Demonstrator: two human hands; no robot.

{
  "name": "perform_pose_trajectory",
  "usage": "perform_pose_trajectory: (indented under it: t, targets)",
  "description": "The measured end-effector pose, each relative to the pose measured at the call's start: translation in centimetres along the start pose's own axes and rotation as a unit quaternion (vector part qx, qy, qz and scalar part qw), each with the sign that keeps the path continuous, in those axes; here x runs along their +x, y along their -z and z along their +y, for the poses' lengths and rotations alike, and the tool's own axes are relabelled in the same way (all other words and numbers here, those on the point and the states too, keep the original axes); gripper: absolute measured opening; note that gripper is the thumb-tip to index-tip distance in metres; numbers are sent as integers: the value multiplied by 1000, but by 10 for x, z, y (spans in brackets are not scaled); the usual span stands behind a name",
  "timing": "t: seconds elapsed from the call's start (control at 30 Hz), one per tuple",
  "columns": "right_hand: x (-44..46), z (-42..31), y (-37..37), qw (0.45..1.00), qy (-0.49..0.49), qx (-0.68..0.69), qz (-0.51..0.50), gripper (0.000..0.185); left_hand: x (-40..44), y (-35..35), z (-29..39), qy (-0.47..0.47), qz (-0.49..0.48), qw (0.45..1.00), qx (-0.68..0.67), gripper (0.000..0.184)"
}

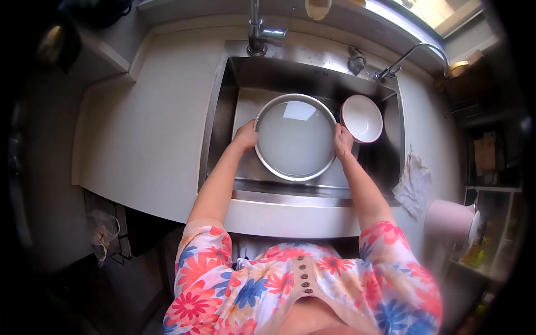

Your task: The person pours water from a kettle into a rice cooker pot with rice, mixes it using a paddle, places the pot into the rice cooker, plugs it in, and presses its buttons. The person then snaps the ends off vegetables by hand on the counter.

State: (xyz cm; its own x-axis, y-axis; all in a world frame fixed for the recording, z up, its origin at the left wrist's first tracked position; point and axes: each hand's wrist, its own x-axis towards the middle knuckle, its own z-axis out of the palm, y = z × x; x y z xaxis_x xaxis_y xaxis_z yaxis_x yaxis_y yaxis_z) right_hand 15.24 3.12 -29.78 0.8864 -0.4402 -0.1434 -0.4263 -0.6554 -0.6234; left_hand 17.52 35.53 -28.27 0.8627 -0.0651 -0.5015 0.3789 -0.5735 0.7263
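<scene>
A large round metal basin [295,139] holds cloudy, whitish water that reflects a bright window patch. It is over the steel sink [240,181]. My left hand [245,136] grips the basin's left rim, with the fingers partly hidden behind it. On the opposite side, my right hand [343,140] is closed on the right rim. A white bowl with a reddish rim [363,118] is in the sink just right of the basin, close to my right hand.
A tall faucet [257,39] rises behind the sink, and a thin curved tap [416,49] stands at the back right. A white cloth [414,185] lies on the right counter near a pink container [446,220]. The pale countertop [148,128] extends left.
</scene>
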Motion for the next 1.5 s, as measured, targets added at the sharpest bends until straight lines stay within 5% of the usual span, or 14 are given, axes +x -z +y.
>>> perform_pose_trajectory:
  t: [0.17, 0.33, 0.9, 1.37, 1.5]
  targets:
    - [-6, -16, 3, 995, -72, 59, 25, 46, -16, 12, 31, 72, -15, 997, -36, 43]
    - [-13, -14, -3, 988, -33, 121, 88, 42, -16, 11, 22, 61, 15, 998, -20, 39]
    - [-46, -185, 86, 928, -15, 365, -74, 30, -90, 185, 96, -75, -13, 993, -89, 27]
    - [-25, -326, -39, 899, 42, 418, -123, 33, -36, 327, 44, -94, 117, 983, -107, 23]
    - [-9, -350, -77, 927, 68, 364, -59, 33, -18, 356, 41, -76, 127, 987, -67, 19]
